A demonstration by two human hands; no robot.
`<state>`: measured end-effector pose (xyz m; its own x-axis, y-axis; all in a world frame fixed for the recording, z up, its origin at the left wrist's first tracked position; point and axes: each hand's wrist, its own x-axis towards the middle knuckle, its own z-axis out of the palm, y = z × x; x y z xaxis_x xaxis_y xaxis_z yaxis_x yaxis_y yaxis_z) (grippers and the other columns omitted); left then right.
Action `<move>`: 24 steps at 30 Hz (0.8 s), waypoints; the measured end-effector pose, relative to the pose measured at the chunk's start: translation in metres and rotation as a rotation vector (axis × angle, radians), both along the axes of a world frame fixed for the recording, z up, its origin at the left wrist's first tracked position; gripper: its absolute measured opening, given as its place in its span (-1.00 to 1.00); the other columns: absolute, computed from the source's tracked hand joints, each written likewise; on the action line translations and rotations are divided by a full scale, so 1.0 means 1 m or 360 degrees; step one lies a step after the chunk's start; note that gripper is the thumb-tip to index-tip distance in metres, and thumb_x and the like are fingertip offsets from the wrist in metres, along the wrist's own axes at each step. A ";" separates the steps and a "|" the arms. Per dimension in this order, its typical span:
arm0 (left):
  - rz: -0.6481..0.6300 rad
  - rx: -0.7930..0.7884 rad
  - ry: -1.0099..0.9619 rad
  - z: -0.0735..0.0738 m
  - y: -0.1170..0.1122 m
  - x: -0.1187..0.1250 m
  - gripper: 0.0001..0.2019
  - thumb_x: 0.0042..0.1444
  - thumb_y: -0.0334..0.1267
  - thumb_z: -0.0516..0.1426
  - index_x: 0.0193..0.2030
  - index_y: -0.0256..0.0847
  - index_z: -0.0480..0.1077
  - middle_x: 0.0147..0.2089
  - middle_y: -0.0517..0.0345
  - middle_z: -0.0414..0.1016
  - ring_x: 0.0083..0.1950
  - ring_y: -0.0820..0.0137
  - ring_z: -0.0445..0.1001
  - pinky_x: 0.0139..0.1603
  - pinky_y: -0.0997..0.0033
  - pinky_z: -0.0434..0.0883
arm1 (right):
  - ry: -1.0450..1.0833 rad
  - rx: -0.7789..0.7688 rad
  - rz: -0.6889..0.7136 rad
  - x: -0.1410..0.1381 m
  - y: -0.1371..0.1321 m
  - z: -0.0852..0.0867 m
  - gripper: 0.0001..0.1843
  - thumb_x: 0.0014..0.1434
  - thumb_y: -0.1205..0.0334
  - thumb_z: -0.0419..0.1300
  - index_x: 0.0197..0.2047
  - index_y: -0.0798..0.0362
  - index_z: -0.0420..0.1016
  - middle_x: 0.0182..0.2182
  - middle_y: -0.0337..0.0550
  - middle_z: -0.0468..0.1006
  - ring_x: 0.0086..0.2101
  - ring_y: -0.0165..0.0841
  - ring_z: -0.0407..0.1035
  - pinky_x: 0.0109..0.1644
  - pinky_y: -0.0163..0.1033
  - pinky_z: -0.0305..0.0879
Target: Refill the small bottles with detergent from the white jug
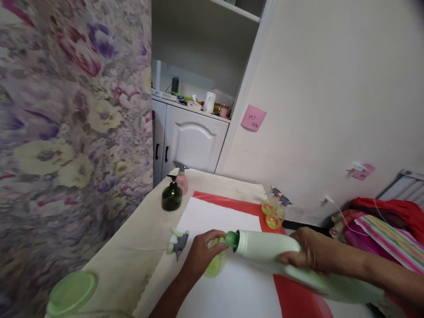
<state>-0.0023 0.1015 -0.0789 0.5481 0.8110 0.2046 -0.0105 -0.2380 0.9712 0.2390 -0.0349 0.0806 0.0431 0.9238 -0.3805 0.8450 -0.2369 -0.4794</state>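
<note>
Because the grey spray head (179, 243) lies detached, pouring seems begun, with refitting not yet done. The left hand (200, 254) has fingers closed around the yellowish bottle (215, 267) on the white sheet (225, 216); the right hand (306, 249) grips the pale green bottle (261, 246), lying crosswise, mouth pointing left.

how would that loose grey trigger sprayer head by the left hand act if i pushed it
The trigger sprayer head would probably be light and fairly stiff, as it looks like small moulded plastic. Its uneven, jutting shape likely makes it skid or rock rather than roll freely across the white sheet.
</note>
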 end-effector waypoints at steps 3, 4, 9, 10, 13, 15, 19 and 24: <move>0.0005 -0.0004 -0.0003 0.002 -0.001 0.000 -0.81 -0.01 -0.16 0.22 -0.23 -0.11 0.54 -0.19 0.19 0.63 -0.10 0.26 0.53 0.00 0.35 0.37 | -0.0031 -0.0032 0.0008 0.002 0.000 0.001 -0.56 0.10 -0.20 0.16 -0.42 0.05 0.37 -0.71 -0.34 0.31 -0.74 -0.53 0.14 -0.74 -0.45 -0.03; 0.0006 -0.0005 -0.0004 0.002 -0.001 0.000 -0.81 -0.01 -0.16 0.22 -0.23 -0.10 0.55 -0.19 0.19 0.63 -0.11 0.27 0.53 0.00 0.36 0.37 | -0.0038 -0.0031 0.0014 0.002 0.000 0.001 -0.57 0.10 -0.19 0.16 -0.43 0.05 0.36 -0.71 -0.34 0.31 -0.73 -0.53 0.14 -0.73 -0.45 -0.02; -0.0009 -0.0010 -0.0001 0.003 -0.002 0.000 -0.81 0.01 -0.16 0.21 -0.23 -0.12 0.54 -0.20 0.18 0.62 -0.11 0.27 0.52 0.00 0.35 0.35 | -0.0069 -0.0051 -0.0010 -0.001 0.000 0.004 -0.59 0.10 -0.17 0.17 -0.43 0.05 0.37 -0.71 -0.34 0.31 -0.73 -0.53 0.15 -0.72 -0.45 0.00; -0.0010 -0.0010 0.0001 0.002 -0.001 0.000 -0.81 0.01 -0.16 0.21 -0.22 -0.12 0.54 -0.19 0.18 0.62 -0.11 0.26 0.53 0.00 0.35 0.35 | -0.0084 -0.0050 -0.0010 -0.001 0.001 0.005 -0.59 0.10 -0.17 0.17 -0.42 0.05 0.38 -0.70 -0.34 0.31 -0.73 -0.53 0.15 -0.72 -0.45 0.00; -0.0005 -0.0012 0.0006 0.000 -0.001 0.000 -0.81 0.01 -0.17 0.22 -0.22 -0.13 0.54 -0.19 0.17 0.62 -0.09 0.25 0.53 0.00 0.35 0.35 | -0.0142 -0.0037 0.0019 -0.002 0.002 0.009 -0.57 0.09 -0.17 0.19 -0.41 0.07 0.38 -0.68 -0.32 0.34 -0.71 -0.55 0.17 -0.72 -0.48 -0.01; -0.0005 -0.0010 0.0002 0.000 -0.001 0.000 -0.81 0.01 -0.17 0.22 -0.22 -0.13 0.54 -0.19 0.17 0.62 -0.09 0.25 0.53 0.00 0.35 0.35 | -0.0154 -0.0037 0.0035 -0.003 0.003 0.011 -0.57 0.07 -0.18 0.20 -0.39 0.07 0.38 -0.67 -0.33 0.35 -0.71 -0.55 0.19 -0.72 -0.49 0.01; -0.0031 -0.0003 -0.0012 0.000 0.000 0.000 -0.83 0.03 -0.20 0.22 -0.21 -0.10 0.54 -0.18 0.19 0.62 -0.08 0.27 0.53 0.00 0.36 0.34 | -0.0131 -0.0063 0.0032 -0.006 0.004 0.016 -0.59 0.08 -0.16 0.21 -0.38 0.06 0.37 -0.69 -0.36 0.33 -0.72 -0.55 0.17 -0.72 -0.49 0.02; -0.0015 -0.0009 -0.0005 0.001 0.000 0.001 -0.84 0.02 -0.20 0.22 -0.23 -0.09 0.54 -0.18 0.21 0.62 -0.08 0.28 0.53 0.00 0.37 0.34 | -0.0170 -0.0078 0.0019 -0.009 0.005 0.019 -0.59 0.07 -0.15 0.22 -0.42 0.06 0.36 -0.70 -0.35 0.33 -0.73 -0.55 0.18 -0.72 -0.48 0.01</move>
